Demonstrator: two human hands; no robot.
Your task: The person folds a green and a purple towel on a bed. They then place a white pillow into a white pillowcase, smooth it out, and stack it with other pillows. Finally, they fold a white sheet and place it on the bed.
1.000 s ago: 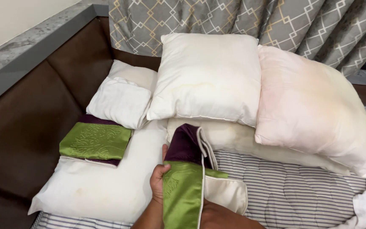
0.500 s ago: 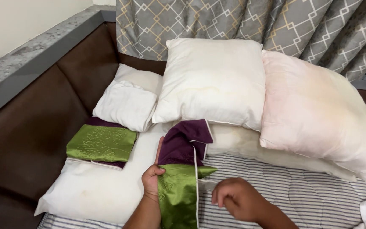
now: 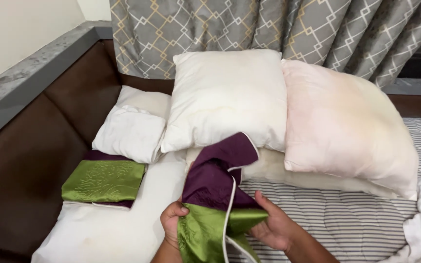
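My left hand (image 3: 172, 225) grips the left edge of a green and purple pillow cover (image 3: 215, 195) with white piping, low in the middle of the view. My right hand (image 3: 275, 225) holds the same cover from the right, fingers under its green part. The purple half of the cover stands up towards a white pillow (image 3: 227, 97). A second folded green and purple cover (image 3: 104, 181) lies to the left on a flat white pillow (image 3: 118, 229).
A pale pink pillow (image 3: 347, 126) leans at the right, a small white pillow (image 3: 131, 129) at the left. They rest on a striped mattress (image 3: 347, 219). A brown padded headboard (image 3: 30, 170) runs along the left; a grey patterned curtain (image 3: 269, 29) hangs behind.
My right hand came in from the lower right and took hold of the cover. The cover has been lifted and its purple part has opened upward.
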